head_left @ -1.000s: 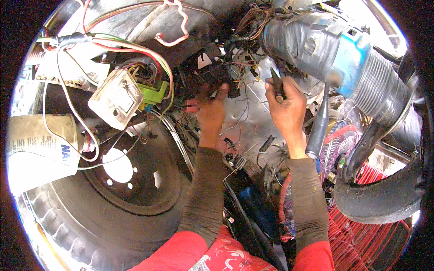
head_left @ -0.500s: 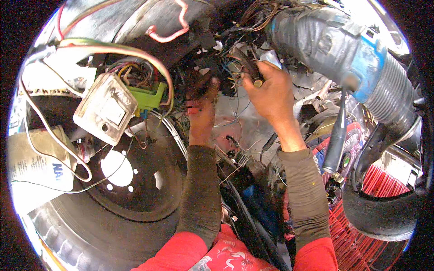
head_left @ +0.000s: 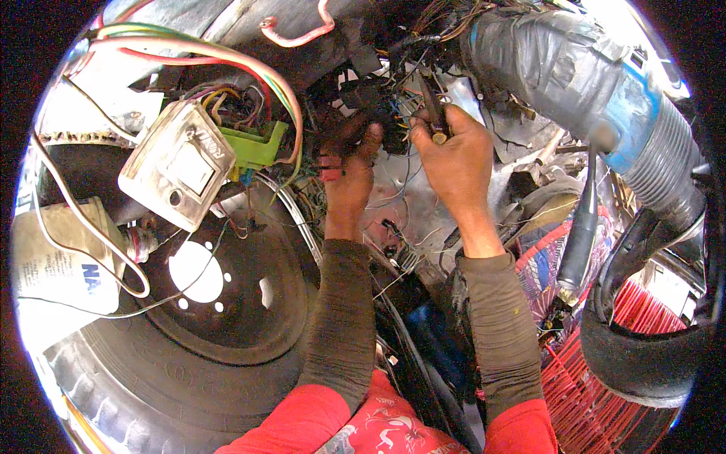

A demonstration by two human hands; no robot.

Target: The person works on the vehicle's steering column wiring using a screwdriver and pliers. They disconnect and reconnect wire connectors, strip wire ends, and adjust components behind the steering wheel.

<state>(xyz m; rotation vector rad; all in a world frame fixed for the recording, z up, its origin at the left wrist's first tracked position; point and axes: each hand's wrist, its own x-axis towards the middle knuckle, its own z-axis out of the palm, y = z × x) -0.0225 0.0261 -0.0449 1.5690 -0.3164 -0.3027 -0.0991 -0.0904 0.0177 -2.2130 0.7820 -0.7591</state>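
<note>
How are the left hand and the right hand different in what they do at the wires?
The right hand grips a thin dark tool; the left hand carries no tool and pinches into the tangle of wires. The right hand sits higher than the left. Both reach up into the same dark wiring.

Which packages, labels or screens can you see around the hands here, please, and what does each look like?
White sack or bag: far left beside the tyre, pale and crumpled, with blue printing.
Grimy white box module: upper left of the left hand, squarish, with a pale square panel on its face.
No screens visible.
</note>
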